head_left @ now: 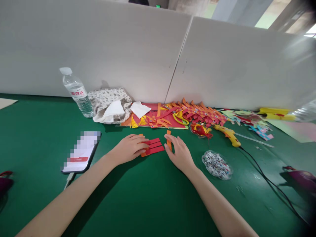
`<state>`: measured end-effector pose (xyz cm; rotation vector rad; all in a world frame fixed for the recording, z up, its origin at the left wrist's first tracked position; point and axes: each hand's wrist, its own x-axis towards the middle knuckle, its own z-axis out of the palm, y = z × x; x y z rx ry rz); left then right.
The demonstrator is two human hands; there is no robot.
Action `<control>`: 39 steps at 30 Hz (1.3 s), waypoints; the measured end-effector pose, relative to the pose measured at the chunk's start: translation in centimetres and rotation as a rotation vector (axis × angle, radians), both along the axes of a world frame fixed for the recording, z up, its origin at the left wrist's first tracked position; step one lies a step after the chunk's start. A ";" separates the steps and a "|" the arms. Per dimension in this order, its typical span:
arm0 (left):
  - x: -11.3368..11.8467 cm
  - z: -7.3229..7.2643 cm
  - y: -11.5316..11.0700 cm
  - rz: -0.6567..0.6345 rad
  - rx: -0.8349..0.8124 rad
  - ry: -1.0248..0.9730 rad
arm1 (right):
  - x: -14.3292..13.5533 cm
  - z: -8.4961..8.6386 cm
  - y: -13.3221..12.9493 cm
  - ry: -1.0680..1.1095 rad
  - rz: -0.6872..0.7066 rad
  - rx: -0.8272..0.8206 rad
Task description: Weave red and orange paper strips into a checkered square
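Note:
Several red paper strips (pixel 155 145) lie side by side on the green table (pixel 148 197), crossed at their left end by an orange strip (pixel 143 154). Over that left end rests my left hand (pixel 132 148), its fingers flat on the strips and hiding part of them. My right hand (pixel 179 153) is just right of the red strips. Its thumb and fingers are apart, and the fingertips touch a separate upright orange strip (pixel 169 141) that lies on the table.
Behind the hands are woven red-orange paper pieces (pixel 197 113), a tissue pouch (pixel 111 105) and a bottle (pixel 79 93). A phone (pixel 80 153) lies left. To the right are a tray of small pieces (pixel 217 165), a yellow glue gun (pixel 228 135) and its cord.

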<state>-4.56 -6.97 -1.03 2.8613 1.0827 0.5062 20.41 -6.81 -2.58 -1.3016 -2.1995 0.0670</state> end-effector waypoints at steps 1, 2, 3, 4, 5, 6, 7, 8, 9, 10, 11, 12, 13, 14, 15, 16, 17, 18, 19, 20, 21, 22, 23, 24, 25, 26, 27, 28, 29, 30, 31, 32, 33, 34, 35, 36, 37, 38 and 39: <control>0.1 -0.1 0.0 -0.014 -0.011 0.008 | 0.2 -0.1 0.1 -0.011 -0.018 -0.010; 0.1 -0.2 -0.1 -0.024 -0.029 0.015 | 0.3 -0.1 0.2 -0.023 -0.028 -0.020; 0.2 -0.3 -0.1 -0.032 -0.052 0.020 | 0.3 -0.1 0.2 -0.037 -0.029 -0.029; 0.2 -0.4 -0.2 -0.037 -0.075 0.020 | 0.3 0.0 0.2 -0.052 -0.027 -0.033; 0.3 -0.4 -0.2 -0.041 -0.094 0.014 | 0.3 0.1 0.2 -0.063 -0.027 -0.030; 0.3 -0.4 -0.3 -0.043 -0.110 0.003 | 0.3 0.2 0.1 -0.073 -0.033 -0.022; 0.2 -0.4 -0.3 -0.048 -0.125 -0.009 | 0.3 0.3 0.0 -0.078 -0.049 -0.007; 0.2 -0.4 -0.3 -0.055 -0.138 -0.023 | 0.3 0.4 0.0 -0.079 -0.079 0.013; 0.1 -0.4 -0.3 -0.062 -0.153 -0.034 | 0.3 0.5 0.0 -0.081 -0.119 0.031; 0.1 -0.3 -0.2 -0.067 -0.166 -0.043 | 0.3 0.5 0.0 -0.087 -0.162 0.042; 0.0 -0.3 -0.2 -0.071 -0.180 -0.048 | 0.4 0.6 0.0 -0.097 -0.199 0.045; -0.1 -0.3 -0.2 -0.077 -0.195 -0.047 | 0.4 0.5 0.1 -0.110 -0.224 0.037; -0.2 -0.2 -0.2 -0.084 -0.208 -0.043 | 0.5 0.5 0.1 -0.123 -0.234 0.023; -0.2 -0.1 -0.2 -0.089 -0.212 -0.041 | 0.6 0.4 0.2 -0.132 -0.230 0.007; -0.2 0.1 -0.2 -0.087 -0.208 -0.041 | 0.6 0.3 0.3 -0.134 -0.217 -0.005; -0.2 0.3 -0.2 -0.075 -0.194 -0.047 | 0.6 0.3 0.3 -0.128 -0.200 -0.015; -0.2 0.6 -0.2 -0.052 -0.174 -0.058 | 0.6 0.2 0.3 -0.118 -0.181 -0.020; -0.2 0.8 -0.2 -0.017 -0.150 -0.076 | 0.5 0.1 0.3 -0.105 -0.164 -0.024; -0.1 1.1 -0.3 0.025 -0.130 -0.098 | 0.5 0.1 0.3 -0.094 -0.149 -0.028; 0.0 1.4 -0.3 0.065 -0.118 -0.119 | 0.4 0.1 0.3 -0.084 -0.137 -0.031; 0.0 1.6 -0.3 0.098 -0.118 -0.136 | 0.4 0.1 0.3 -0.078 -0.130 -0.033; 0.1 1.7 -0.4 0.124 -0.126 -0.145 | 0.4 0.1 0.3 -0.080 -0.128 -0.033; 0.2 1.8 -0.5 0.143 -0.143 -0.143 | 0.4 0.1 0.3 -0.090 -0.133 -0.032; 0.3 1.7 -0.6 0.157 -0.170 -0.131 | 0.5 0.1 0.3 -0.105 -0.146 -0.030; 0.4 1.6 -0.6 0.170 -0.205 -0.112 | 0.6 0.2 0.4 -0.121 -0.160 -0.026; 0.5 1.5 -0.7 0.186 -0.246 -0.094 | 0.7 0.2 0.4 -0.136 -0.175 -0.021; 0.5 1.3 -0.8 0.205 -0.290 -0.082 | 0.8 0.2 0.4 -0.145 -0.186 -0.015; 0.6 1.1 -0.9 0.224 -0.335 -0.080 | 0.8 0.3 0.4 -0.145 -0.192 -0.005; 0.7 1.0 -1.0 0.240 -0.376 -0.085 | 0.8 0.4 0.4 -0.136 -0.191 0.008; 0.8 0.8 -1.0 0.250 -0.409 -0.094 | 0.7 0.5 0.3 -0.120 -0.180 0.023; 0.8 0.8 -1.1 0.254 -0.432 -0.102 | 0.5 0.6 0.1 -0.099 -0.161 0.037; 0.9 0.8 -1.1 0.251 -0.448 -0.107 | 0.2 0.7 -0.1 -0.078 -0.135 0.044; 0.9 0.8 -1.1 0.241 -0.458 -0.108 | -0.1 0.8 -0.3 -0.061 -0.102 0.041; 0.9 0.8 -1.1 0.228 -0.467 -0.107 | -0.5 0.9 -0.5 -0.052 -0.068 0.023; 0.9 0.9 -1.1 0.213 -0.474 -0.105 | -0.8 0.9 -0.8 -0.053 -0.039 -0.009; 0.9 0.9 -1.1 0.199 -0.480 -0.104 | -1.1 0.9 -1.0 -0.059 -0.023 -0.047; 0.9 0.9 -1.1 0.189 -0.484 -0.104 | -1.3 0.9 -1.2 -0.069 -0.020 -0.084; 0.9 0.9 -1.1 0.183 -0.486 -0.103 | -1.5 0.9 -1.3 -0.079 -0.029 -0.114; 0.9 0.8 -1.1 0.181 -0.487 -0.102 | -1.6 0.8 -1.4 -0.085 -0.041 -0.139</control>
